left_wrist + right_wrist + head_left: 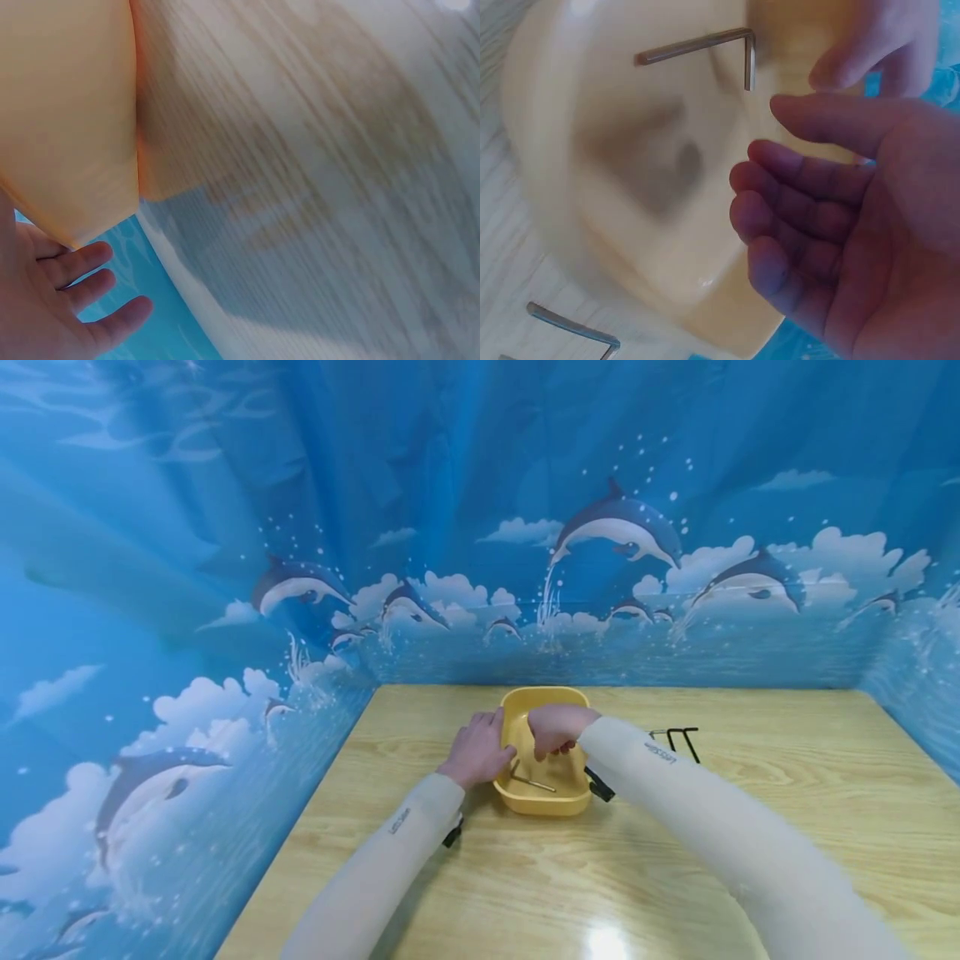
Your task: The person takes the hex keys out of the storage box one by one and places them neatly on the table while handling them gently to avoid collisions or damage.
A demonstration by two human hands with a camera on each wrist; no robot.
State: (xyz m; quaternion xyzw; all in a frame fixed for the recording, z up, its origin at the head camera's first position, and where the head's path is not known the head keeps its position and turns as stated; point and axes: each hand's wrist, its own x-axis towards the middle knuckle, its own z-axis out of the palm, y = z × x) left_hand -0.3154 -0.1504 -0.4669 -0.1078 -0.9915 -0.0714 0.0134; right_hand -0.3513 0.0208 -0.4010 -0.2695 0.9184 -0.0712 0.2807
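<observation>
A yellow plastic basin [551, 806] stands on the wooden table. My left hand [477, 749] holds its left rim, with the thumb over the inner side and the fingers outside. In the left wrist view those fingers [86, 259] are loosely spread beside the basin's outer wall. An L-shaped metal hex key [697, 46] lies on the basin floor. Over the basin is my right hand [558, 727]. Its fingers curl loosely and its thumb stands apart from them, with nothing visible between them in the right wrist view.
Right of the basin, partly behind my right sleeve, more L-shaped hex keys [682, 743] lie on the table [787, 793]. A blue curtain with dolphins [465, 527] hangs behind the table's far edge and along its sides.
</observation>
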